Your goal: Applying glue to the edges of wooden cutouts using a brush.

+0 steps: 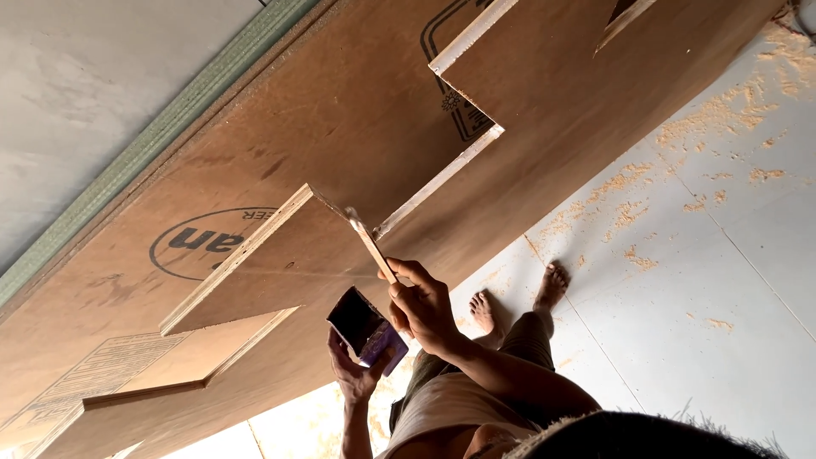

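Note:
My left hand (352,372) holds a small open purple box (365,327) with a dark inside, its opening turned up and away from me. My right hand (425,310) is just right of the box and pinches a thin, short wooden strip (371,243) between thumb and fingers. The strip's far end touches the corner of a cut plywood piece (280,263). The two hands are close together, almost touching.
Several large brown plywood sheets (357,110) with stepped cut-outs fill the left and middle. A green-edged board (153,136) borders a grey wall. My bare feet (518,302) stand on a pale floor (680,280) strewn with sawdust (722,110).

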